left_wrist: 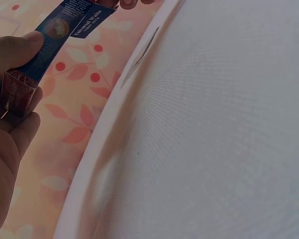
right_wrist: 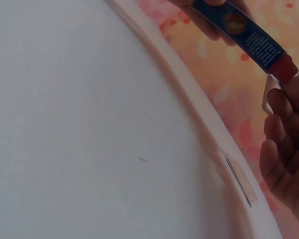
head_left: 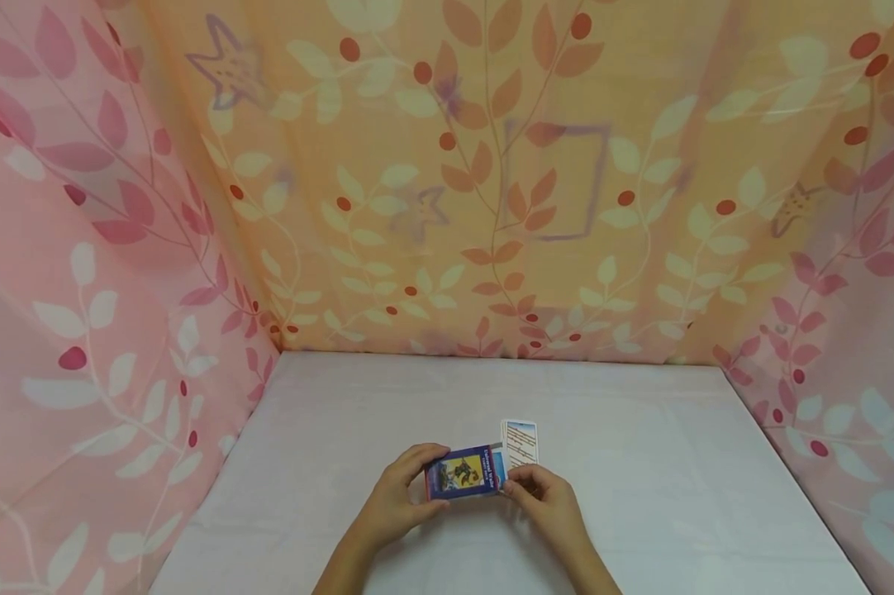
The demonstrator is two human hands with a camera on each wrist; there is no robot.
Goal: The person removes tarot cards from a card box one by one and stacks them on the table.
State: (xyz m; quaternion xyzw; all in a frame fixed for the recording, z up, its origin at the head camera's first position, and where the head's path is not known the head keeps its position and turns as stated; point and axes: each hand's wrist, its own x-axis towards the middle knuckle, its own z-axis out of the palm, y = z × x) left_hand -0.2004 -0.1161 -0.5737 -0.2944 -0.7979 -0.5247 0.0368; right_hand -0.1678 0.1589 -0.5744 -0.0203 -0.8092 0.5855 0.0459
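Note:
A dark blue tarot card box (head_left: 460,474), its front showing a figure on yellow, is held in the air by my left hand (head_left: 401,496). The thumb lies along the lower edge and the fingers along the upper edge at the box's left end. From its right end sticks out a light blue and white tarot card (head_left: 498,463). My right hand (head_left: 553,502) pinches that card by the box's mouth, thumb against forefinger. In the left wrist view a printed flap (left_wrist: 89,21) juts from the far end of the box.
Just beyond the right hand, a small stack of tarot cards (head_left: 521,441) lies on the white tabletop (head_left: 640,446), the top one showing slanting rods. Leaf-patterned curtains (head_left: 432,248) enclose the table at the back and both sides.

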